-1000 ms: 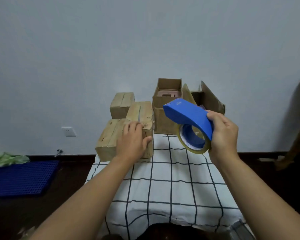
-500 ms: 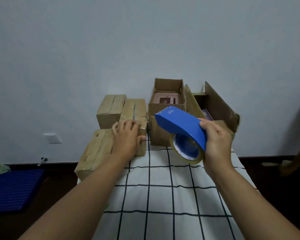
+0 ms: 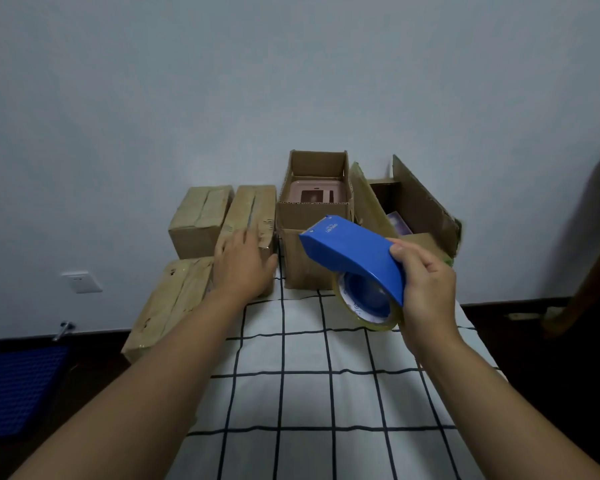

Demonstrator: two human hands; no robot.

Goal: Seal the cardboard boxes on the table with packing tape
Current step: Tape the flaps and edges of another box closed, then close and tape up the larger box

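Note:
Three taped cardboard boxes sit at the table's left: one at the back left [image 3: 201, 220], a long middle one [image 3: 250, 216], and a front one [image 3: 174, 303] at the left edge. My left hand [image 3: 245, 265] rests flat on the near end of the middle box. My right hand [image 3: 426, 289] grips a blue tape dispenser [image 3: 354, 258] with a roll of clear tape, held above the table. Behind it stand an open box [image 3: 312, 216] with a pink item inside and a second open box [image 3: 416, 209] with raised flaps.
The table carries a white cloth with a black grid [image 3: 326, 375]. A blue plastic crate [image 3: 14, 389] lies on the dark floor at the left. A wall socket [image 3: 82, 281] is low on the grey wall. A brown wooden piece [image 3: 589, 271] stands at the right.
The view has drawn closer to the boxes. My left hand has flattened on the middle box's near end. My right hand has lowered the dispenser slightly, still gripping it.

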